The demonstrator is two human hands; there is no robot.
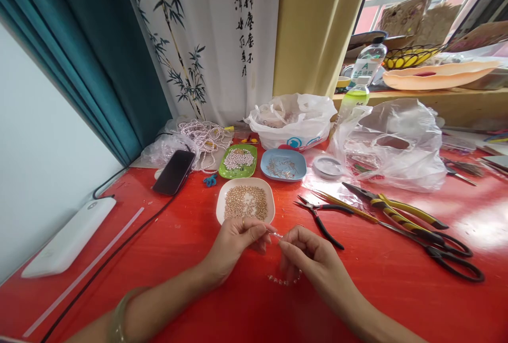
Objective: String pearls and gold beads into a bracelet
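Observation:
My left hand (pixel 248 234) is closed in a pinch at the near rim of a cream dish (pixel 219 210). Facing it, my right hand (pixel 304 253) pinches too, and a short bit of a beaded strand (pixel 283 282) shows between both sets of fingertips. The strand's clear and pearly beads hang in a curve below my right hand. Small gold beads (pixel 246 200) lie spread in the cream dish. Behind it stand a green dish (pixel 223 172) with pale pink beads (pixel 238 159) and a blue dish (pixel 283 176) with fine metal findings (pixel 282 167).
Black-handled pliers (pixel 317 216), tweezers (pixel 345 206), yellow-black pliers (pixel 391 210) and scissors (pixel 432 250) lie to the right. Plastic bags (pixel 397 147) and a bottle (pixel 357 94) are behind them. A phone (pixel 173 172), cable (pixel 115 250) and white power strip (pixel 69 237) occupy the left.

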